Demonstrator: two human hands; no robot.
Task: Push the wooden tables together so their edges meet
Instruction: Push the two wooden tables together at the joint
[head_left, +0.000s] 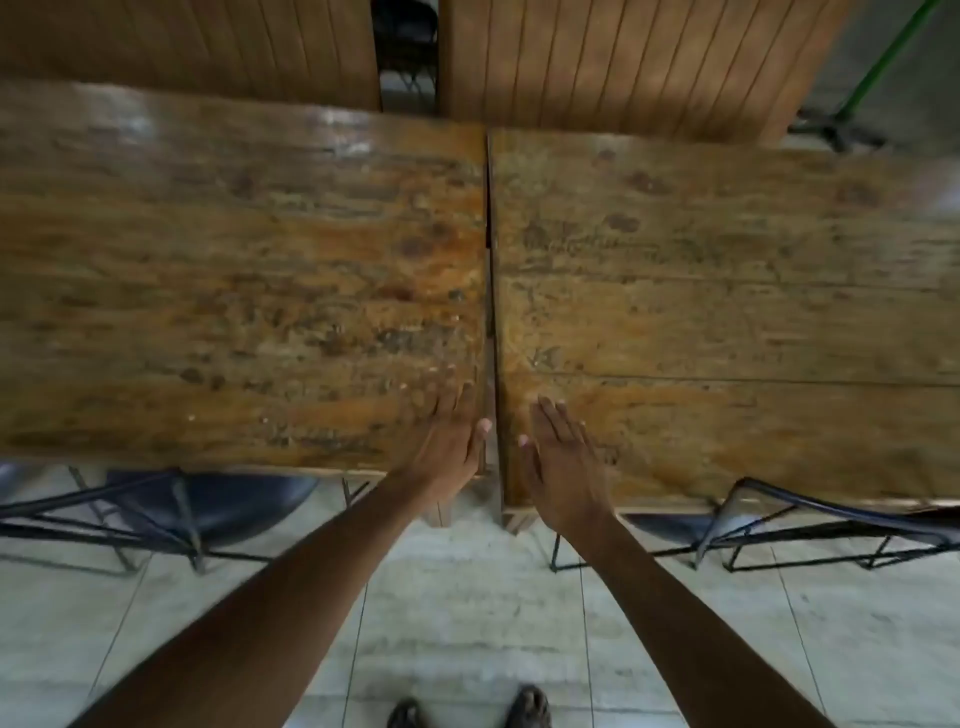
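Two worn wooden tables stand side by side, the left table (234, 291) and the right table (727, 322). Only a thin dark seam (490, 249) separates their inner edges, running from back to front. My left hand (447, 441) lies flat on the near right corner of the left table, fingers spread, thumb at the seam. My right hand (563, 462) rests flat on the near left corner of the right table, just right of the seam. Neither hand holds anything.
Black metal-framed chairs are tucked under the near edges, one at the left (156, 509) and one at the right (831, 525). Wooden slatted benches (623, 62) stand behind the tables. A green pole (878, 62) leans at the back right. My feet (467, 709) are on the tiled floor.
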